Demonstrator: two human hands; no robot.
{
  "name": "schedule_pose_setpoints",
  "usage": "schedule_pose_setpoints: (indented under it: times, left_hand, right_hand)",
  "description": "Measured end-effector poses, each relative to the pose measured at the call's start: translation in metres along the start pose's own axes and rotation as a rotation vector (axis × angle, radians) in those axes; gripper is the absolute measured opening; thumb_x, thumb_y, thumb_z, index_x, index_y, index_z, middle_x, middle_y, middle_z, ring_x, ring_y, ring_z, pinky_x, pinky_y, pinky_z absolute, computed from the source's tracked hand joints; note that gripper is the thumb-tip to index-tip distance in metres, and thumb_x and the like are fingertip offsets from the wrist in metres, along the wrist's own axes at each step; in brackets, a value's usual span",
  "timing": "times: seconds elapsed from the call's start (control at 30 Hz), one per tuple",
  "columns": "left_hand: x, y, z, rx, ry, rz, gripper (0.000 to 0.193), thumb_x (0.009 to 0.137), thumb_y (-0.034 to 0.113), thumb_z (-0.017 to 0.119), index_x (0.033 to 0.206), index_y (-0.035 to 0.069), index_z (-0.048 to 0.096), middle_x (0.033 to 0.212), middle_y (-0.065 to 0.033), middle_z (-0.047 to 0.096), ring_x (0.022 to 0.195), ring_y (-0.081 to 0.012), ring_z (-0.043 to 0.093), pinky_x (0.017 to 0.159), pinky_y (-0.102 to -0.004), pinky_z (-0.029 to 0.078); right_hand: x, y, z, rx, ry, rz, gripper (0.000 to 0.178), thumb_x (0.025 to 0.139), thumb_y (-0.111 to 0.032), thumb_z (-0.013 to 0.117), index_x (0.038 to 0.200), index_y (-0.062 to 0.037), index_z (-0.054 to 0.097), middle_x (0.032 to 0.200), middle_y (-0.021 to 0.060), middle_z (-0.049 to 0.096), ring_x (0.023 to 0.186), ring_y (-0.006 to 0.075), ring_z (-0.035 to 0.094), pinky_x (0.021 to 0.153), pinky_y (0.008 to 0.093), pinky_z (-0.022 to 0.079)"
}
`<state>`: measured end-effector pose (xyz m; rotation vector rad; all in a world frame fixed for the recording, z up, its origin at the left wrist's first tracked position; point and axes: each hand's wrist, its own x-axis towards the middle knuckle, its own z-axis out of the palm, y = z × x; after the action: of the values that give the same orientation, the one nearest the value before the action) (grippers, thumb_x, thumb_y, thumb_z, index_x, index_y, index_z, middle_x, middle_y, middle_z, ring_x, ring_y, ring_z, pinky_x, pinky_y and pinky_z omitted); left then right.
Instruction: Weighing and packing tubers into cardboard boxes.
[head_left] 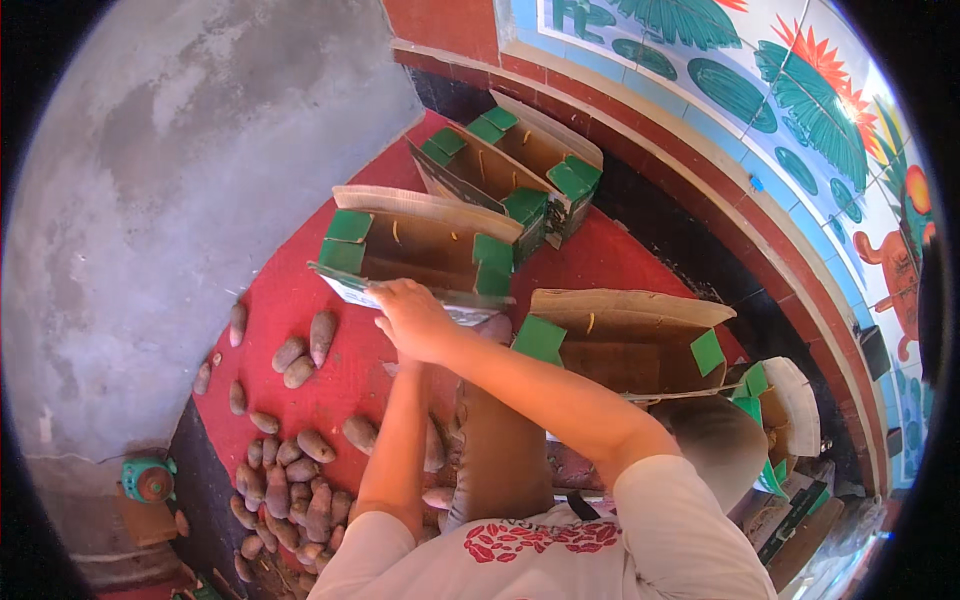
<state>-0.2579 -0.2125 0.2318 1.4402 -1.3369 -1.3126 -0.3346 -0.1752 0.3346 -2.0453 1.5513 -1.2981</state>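
My right hand reaches across to the left, its fingers over the near edge of an open cardboard box with green corner flaps, and its thumb on the near side. My left forearm comes up beneath the right wrist. The left hand lies mostly hidden there, so its fingers do not show. Reddish-brown tubers that look like sweet potatoes lie loose on the red mat left of the box. A thicker heap of them spreads beside my left arm.
Two open boxes stand behind the handled one. Another open box is to the right, with a further one beyond my right knee. A grey wall bounds the left, a painted tile wall the right. A green round device sits lower left.
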Motion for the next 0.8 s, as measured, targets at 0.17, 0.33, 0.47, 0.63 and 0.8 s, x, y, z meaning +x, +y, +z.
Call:
schedule_pose_setpoints:
  times: [0.17, 0.33, 0.47, 0.63, 0.8]
  left_hand:
    - [0.05, -0.044, 0.018, -0.182, 0.221, -0.073, 0.103, 0.071, 0.034, 0.076, 0.142, -0.001, 0.008, 0.135, -0.0239, 0.034, 0.122, -0.0307, 0.039, 0.104, -0.0371, 0.029]
    - [0.089, -0.037, 0.033, -0.376, 0.494, -0.103, 0.124, 0.062, 0.041, 0.081, 0.143, 0.003, -0.004, 0.14, -0.0277, 0.023, 0.124, -0.0374, 0.036, 0.102, -0.0416, 0.035]
    - [0.075, 0.031, 0.055, -0.55, 0.587, -0.177, 0.112, 0.064, 0.026, 0.082, 0.143, 0.013, 0.004, 0.137, -0.0226, 0.03, 0.119, -0.0357, 0.042, 0.09, -0.0511, 0.044]
    - [0.128, -0.006, 0.033, -0.629, 0.468, -0.438, 0.076, 0.069, 0.002, 0.067, 0.13, 0.012, 0.024, 0.127, -0.0189, 0.039, 0.109, -0.0342, 0.048, 0.08, -0.058, 0.048]
    - [0.177, -0.103, -0.049, -0.129, -0.015, -0.09, 0.038, 0.079, -0.004, 0.043, 0.117, 0.001, 0.045, 0.113, -0.0212, 0.051, 0.101, -0.0403, 0.054, 0.081, -0.0618, 0.046]
  right_hand:
    - [-0.04, -0.017, -0.067, 0.08, -0.242, 0.104, 0.035, 0.081, -0.014, 0.059, 0.114, -0.0025, 0.054, 0.112, 0.015, 0.056, 0.106, 0.0331, 0.051, 0.093, 0.0425, 0.04]
    - [-0.089, -0.03, -0.151, -0.029, -0.201, 0.112, 0.029, 0.078, -0.012, 0.063, 0.107, -0.0049, 0.059, 0.109, 0.0122, 0.057, 0.102, 0.0302, 0.055, 0.089, 0.04, 0.044]
    - [-0.132, -0.024, -0.212, -0.139, -0.099, 0.155, 0.028, 0.073, -0.009, 0.066, 0.1, -0.0029, 0.06, 0.105, 0.0118, 0.058, 0.093, 0.0296, 0.058, 0.081, 0.0385, 0.048]
    - [-0.16, -0.025, -0.258, -0.273, 0.022, 0.241, 0.024, 0.072, -0.003, 0.066, 0.096, -0.0025, 0.062, 0.099, 0.0126, 0.061, 0.086, 0.0305, 0.061, 0.075, 0.0377, 0.051]
    - [-0.184, -0.025, -0.291, -0.374, 0.212, 0.308, 0.016, 0.073, 0.003, 0.063, 0.089, 0.001, 0.061, 0.094, 0.0162, 0.062, 0.085, 0.0317, 0.061, 0.073, 0.0372, 0.05]
